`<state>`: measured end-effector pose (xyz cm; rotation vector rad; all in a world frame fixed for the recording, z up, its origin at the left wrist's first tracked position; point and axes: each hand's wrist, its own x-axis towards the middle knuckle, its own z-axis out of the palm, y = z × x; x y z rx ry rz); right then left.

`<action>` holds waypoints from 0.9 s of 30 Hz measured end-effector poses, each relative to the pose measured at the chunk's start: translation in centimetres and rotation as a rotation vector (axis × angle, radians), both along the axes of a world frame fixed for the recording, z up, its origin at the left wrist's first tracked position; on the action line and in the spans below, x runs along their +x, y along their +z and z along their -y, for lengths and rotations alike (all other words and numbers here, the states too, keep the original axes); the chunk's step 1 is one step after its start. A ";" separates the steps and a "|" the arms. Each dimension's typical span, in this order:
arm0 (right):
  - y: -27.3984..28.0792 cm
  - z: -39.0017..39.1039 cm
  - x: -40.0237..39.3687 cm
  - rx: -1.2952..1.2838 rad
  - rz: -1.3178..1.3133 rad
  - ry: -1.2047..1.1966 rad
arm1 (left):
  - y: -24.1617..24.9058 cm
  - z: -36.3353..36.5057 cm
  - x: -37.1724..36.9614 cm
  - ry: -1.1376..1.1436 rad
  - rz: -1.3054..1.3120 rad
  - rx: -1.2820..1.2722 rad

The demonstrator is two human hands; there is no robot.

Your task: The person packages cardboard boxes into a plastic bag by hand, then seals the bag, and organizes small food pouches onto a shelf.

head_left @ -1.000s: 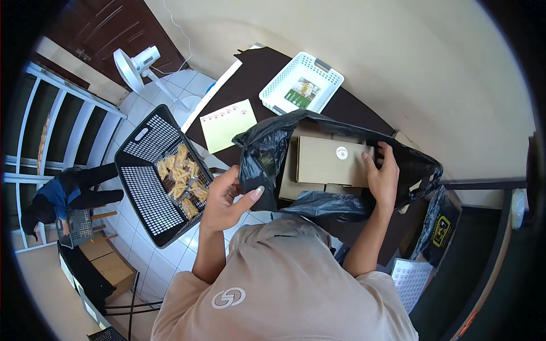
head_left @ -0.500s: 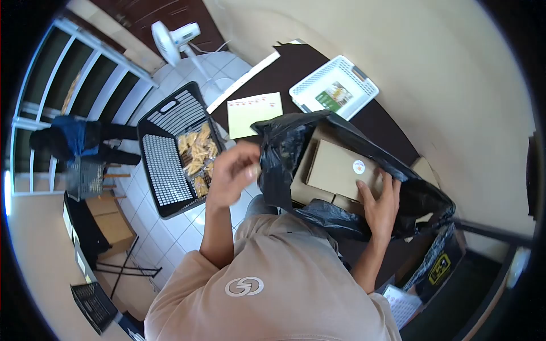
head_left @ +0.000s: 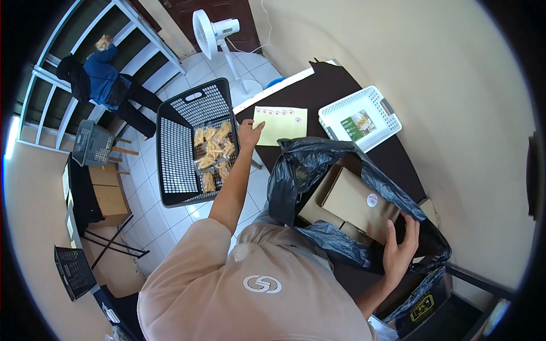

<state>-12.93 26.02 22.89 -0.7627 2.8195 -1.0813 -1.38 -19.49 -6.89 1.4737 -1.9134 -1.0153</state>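
Observation:
My left hand (head_left: 249,135) reaches to the left edge of a pale yellow sheet (head_left: 281,128) that carries small round stickers, its thumb and fingers apart at the paper. My right hand (head_left: 400,250) is at the right end of a brown cardboard box (head_left: 355,196), thumb and fingers spread by the box and the bag's rim. A round sticker (head_left: 372,200) is on the box lid. Around the box stands a black plastic bag (head_left: 284,184), its mouth wide, with more cardboard boxes (head_left: 318,207) under the top one.
A white basket (head_left: 378,133) with a printed label lies on the dark table (head_left: 335,79). Left of the table, a black crate (head_left: 173,196) holds several packets of yellowish snacks (head_left: 213,149). A white fan (head_left: 219,34) stands behind. Another person (head_left: 105,79) is at the shelves.
My left hand has moved from beside the bag to the sticker sheet. My right hand has shifted to the box's right end. The other person has raised an arm to the shelves.

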 end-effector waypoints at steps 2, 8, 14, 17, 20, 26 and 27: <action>0.1 0.0 0.1 -0.022 -0.008 -0.026 | 0.8 -0.2 -1.4 0.119 0.234 -0.126; -1.1 -0.7 0.8 -0.293 0.169 -0.172 | 1.9 0.0 -3.6 0.067 0.477 0.047; -0.8 0.2 1.2 -0.255 0.259 -0.220 | -2.0 2.4 -2.6 0.078 0.201 0.142; 0.0 1.0 1.1 -0.254 0.242 -0.172 | -2.5 2.8 -1.8 -0.059 -0.168 0.280; 0.6 1.7 0.8 -0.300 0.200 -0.134 | 4.6 0.6 -1.5 -0.088 -0.492 0.439; 2.9 4.8 0.6 -0.462 0.155 0.029 | 19.2 -3.4 1.9 -0.145 -0.990 0.535; 3.4 5.5 0.6 -0.482 0.116 0.067 | 21.3 -3.8 2.6 -0.161 -0.983 0.540</action>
